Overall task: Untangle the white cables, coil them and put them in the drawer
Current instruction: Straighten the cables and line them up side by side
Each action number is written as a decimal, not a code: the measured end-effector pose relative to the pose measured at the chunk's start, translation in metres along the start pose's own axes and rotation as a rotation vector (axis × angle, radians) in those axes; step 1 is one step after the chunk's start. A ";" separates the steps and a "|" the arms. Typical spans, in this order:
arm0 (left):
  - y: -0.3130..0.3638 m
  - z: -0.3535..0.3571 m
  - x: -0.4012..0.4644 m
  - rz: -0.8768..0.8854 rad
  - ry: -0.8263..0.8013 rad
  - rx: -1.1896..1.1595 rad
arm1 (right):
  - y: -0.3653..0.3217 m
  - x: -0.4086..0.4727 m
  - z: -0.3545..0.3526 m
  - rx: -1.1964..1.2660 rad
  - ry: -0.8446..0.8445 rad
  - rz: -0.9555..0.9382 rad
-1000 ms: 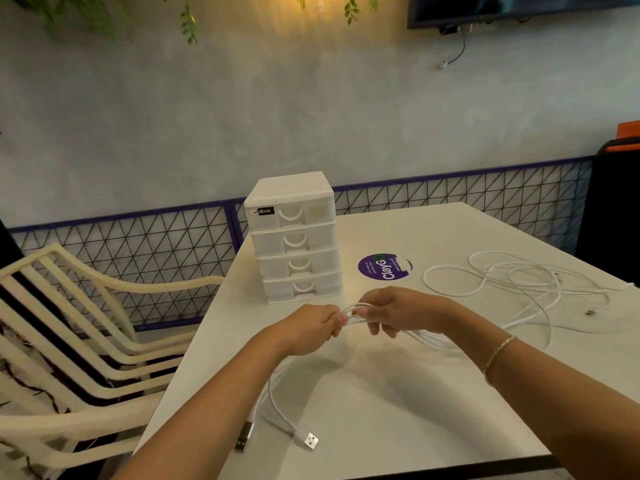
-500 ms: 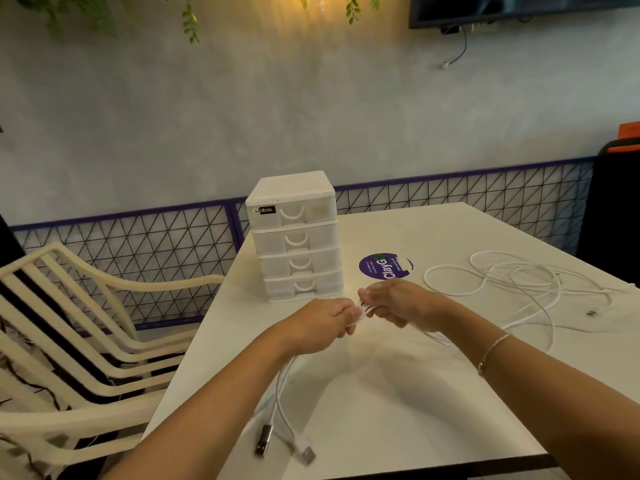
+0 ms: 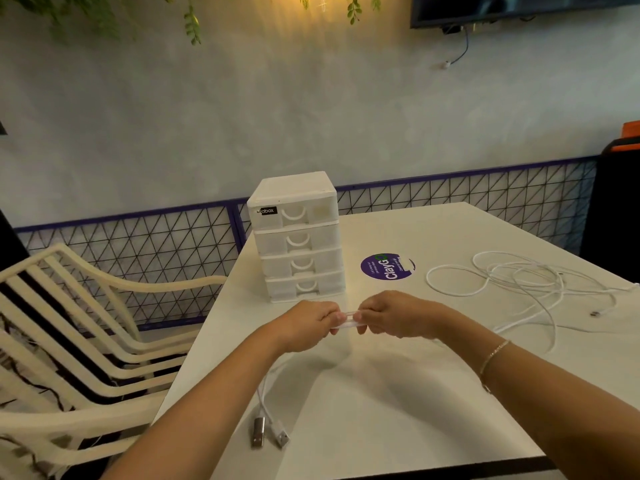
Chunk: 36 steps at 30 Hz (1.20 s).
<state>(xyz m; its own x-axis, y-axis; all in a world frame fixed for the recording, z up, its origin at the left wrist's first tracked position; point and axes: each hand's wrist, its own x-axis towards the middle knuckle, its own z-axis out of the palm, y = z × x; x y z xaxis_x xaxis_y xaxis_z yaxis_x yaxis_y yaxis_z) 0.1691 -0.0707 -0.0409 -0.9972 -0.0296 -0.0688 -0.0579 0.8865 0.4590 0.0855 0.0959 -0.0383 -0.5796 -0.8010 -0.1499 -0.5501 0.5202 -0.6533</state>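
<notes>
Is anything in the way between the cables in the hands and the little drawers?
Nothing visible lies between them. The left hand and right hand pinch the white cables just in front of the drawer unit, with only bare table between. But all four drawers are shut, so one must be pulled open first.

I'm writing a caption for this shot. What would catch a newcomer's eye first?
First, the two hands meeting mid-table: the left hand and right hand pinch a short stretch of white cable taut between them. Just behind stands a white four-drawer box, all drawers closed. To the right, a loose tangle of white cables sprawls on the table, near a purple round sticker.
</notes>
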 end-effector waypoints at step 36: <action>-0.012 0.002 -0.004 0.077 0.104 -0.202 | -0.002 -0.006 -0.006 0.164 -0.020 0.056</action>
<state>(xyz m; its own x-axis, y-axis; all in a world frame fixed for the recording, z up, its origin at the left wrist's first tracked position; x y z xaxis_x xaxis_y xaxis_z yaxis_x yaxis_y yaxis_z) 0.1736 -0.0805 -0.0478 -0.9980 -0.0222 0.0599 0.0204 0.7780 0.6279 0.0868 0.1016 -0.0315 -0.5940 -0.7784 -0.2030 -0.4107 0.5105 -0.7555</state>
